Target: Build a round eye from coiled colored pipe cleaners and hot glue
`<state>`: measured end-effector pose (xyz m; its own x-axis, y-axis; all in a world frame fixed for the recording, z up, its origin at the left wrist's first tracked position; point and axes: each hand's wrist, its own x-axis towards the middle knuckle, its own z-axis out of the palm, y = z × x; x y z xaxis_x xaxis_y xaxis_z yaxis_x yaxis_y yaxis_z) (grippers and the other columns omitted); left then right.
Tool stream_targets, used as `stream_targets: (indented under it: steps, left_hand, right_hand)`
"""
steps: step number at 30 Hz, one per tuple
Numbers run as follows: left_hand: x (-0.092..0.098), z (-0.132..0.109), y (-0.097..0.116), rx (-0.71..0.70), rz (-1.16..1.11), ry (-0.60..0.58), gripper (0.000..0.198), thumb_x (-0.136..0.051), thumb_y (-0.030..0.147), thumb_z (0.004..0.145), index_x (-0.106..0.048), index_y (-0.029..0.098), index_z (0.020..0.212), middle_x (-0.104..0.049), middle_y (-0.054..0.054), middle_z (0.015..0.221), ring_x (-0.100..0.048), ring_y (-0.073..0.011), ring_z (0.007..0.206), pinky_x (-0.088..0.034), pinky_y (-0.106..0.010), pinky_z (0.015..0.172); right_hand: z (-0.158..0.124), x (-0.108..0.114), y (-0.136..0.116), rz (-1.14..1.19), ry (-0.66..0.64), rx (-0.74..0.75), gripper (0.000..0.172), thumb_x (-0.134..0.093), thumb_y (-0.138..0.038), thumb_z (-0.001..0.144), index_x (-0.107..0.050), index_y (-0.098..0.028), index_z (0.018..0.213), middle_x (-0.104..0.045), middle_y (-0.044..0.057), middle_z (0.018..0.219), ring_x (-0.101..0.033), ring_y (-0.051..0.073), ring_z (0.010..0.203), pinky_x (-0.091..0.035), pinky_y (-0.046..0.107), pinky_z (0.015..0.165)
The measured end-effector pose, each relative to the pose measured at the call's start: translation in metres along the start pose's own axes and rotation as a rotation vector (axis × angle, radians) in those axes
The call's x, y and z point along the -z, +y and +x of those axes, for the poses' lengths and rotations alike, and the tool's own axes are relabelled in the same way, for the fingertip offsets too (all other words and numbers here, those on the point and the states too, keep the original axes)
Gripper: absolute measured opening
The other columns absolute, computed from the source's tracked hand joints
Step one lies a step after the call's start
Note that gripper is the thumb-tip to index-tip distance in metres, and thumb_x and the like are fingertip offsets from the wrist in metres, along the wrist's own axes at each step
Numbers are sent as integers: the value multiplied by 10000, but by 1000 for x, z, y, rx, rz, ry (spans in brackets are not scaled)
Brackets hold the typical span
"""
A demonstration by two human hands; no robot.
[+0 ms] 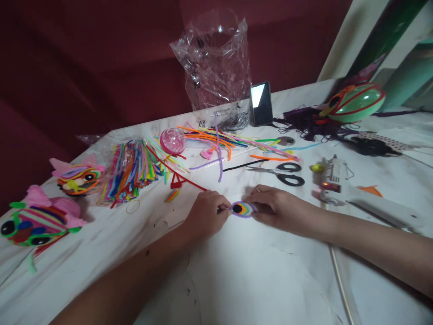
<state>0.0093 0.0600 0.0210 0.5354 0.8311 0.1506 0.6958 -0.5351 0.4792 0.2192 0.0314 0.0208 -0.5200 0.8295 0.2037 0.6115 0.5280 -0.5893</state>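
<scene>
A small teardrop-shaped piece (244, 209), with a black centre and coloured rings edged in purple, is held between my two hands just above the white table (237, 280). My left hand (210, 212) pinches its pointed left end, fingertips closed. On its right side, my right hand (270, 205) grips the rounded edge between thumb and fingers. Black-handled scissors (287, 174) lie beyond my right hand. A white glue gun (338, 189) with a lit orange light rests farther right, beside a small yellow-green object (317, 168).
Bundled pipe cleaners (131, 174) and loose ones (206, 137) lie left and centre. Two colourful fish figures (37, 221) stand far left. A phone (261, 104) leans by a clear bag (219, 63). A green balloon-like object (361, 104) sits back right; a stick (340, 284) lies below my right forearm.
</scene>
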Motion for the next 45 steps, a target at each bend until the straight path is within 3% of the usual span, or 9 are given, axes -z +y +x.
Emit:
stream_targets:
  steps: [4,11,35,40,45]
  left_hand:
    - [2,0,2,24,-22,20,105,-643,87,682,-658,190,668,-617,16,667,-559,-135,704,-408,-262,696]
    - [2,-2,4,67,-64,56,111,-620,96,687,-649,201,668,-614,20,682,-569,-137,716,-431,-250,656]
    - [2,-2,5,48,-33,53,114,-627,80,676,-650,189,652,-633,8,696,-575,-149,739,-427,-281,720]
    - [5,-9,4,79,-126,82,78,-629,145,688,-654,181,752,-626,-4,742,-576,-143,733,-443,-258,683]
    - [12,-20,2,-38,-135,86,109,-525,195,775,-610,181,709,-609,-11,719,-572,-151,744,-443,-266,697]
  right_hand:
    - [4,2,3,88,51,-100,145,-511,-178,774,-640,-198,839,-585,-2,713,-526,120,602,-409,232,547]
    - [5,2,3,160,125,-217,154,-491,-214,745,-632,-196,805,-643,10,729,-568,144,652,-434,243,579]
    - [3,-1,4,107,109,-129,143,-472,-200,776,-615,-192,778,-642,32,768,-580,154,693,-440,263,636]
    - [3,0,6,130,109,-183,176,-460,-216,791,-623,-181,851,-644,23,753,-573,151,677,-439,260,631]
    - [4,4,6,123,109,-184,206,-437,-148,771,-637,-186,806,-660,16,764,-592,146,687,-452,252,643]
